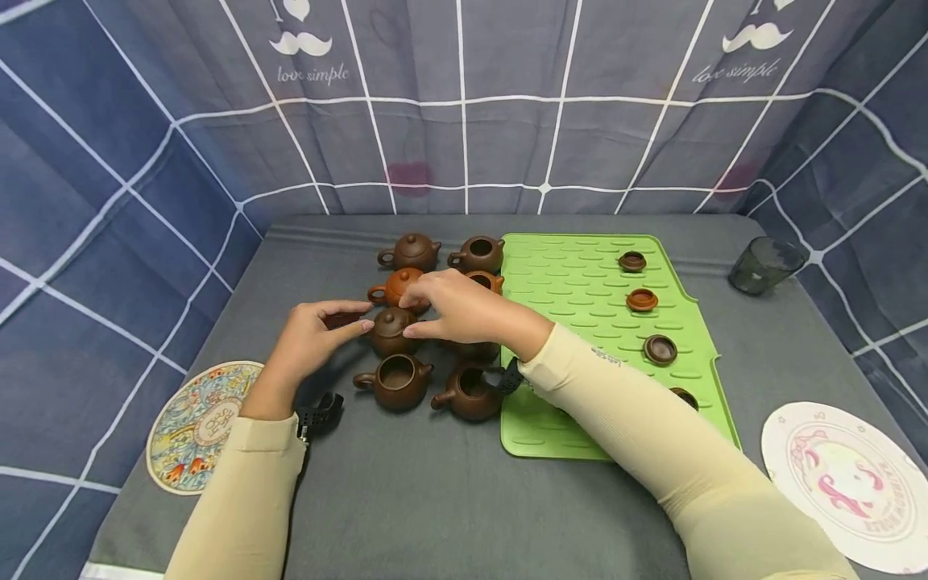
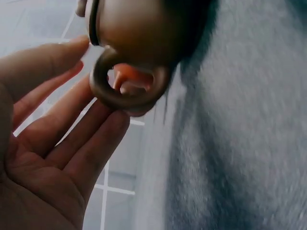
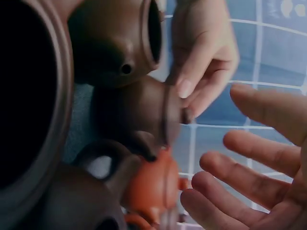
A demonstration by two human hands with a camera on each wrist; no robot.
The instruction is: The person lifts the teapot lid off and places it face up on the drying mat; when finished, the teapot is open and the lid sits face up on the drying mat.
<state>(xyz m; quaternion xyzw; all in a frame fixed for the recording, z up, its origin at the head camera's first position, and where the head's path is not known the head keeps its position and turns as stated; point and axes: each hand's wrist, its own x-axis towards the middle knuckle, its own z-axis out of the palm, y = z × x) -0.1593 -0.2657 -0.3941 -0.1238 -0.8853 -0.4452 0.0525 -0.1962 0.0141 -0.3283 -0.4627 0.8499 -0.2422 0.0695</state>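
Note:
Near the left side of a lidded dark brown teapot, my left hand has its thumb tip by the lid's edge. In the left wrist view its loosely extended fingers touch or lie right beside the looped handle. My right hand reaches over the same teapot from the right, its fingers spread and holding nothing in the right wrist view. Behind it sits a lidded orange teapot, partly covered by that hand. A lidless brown teapot stands in front.
Another lidded brown teapot is at the back. A second column of lidless teapots adjoins a green mat bearing several small lids. A dark glass, a white round mat and a patterned round mat lie outward.

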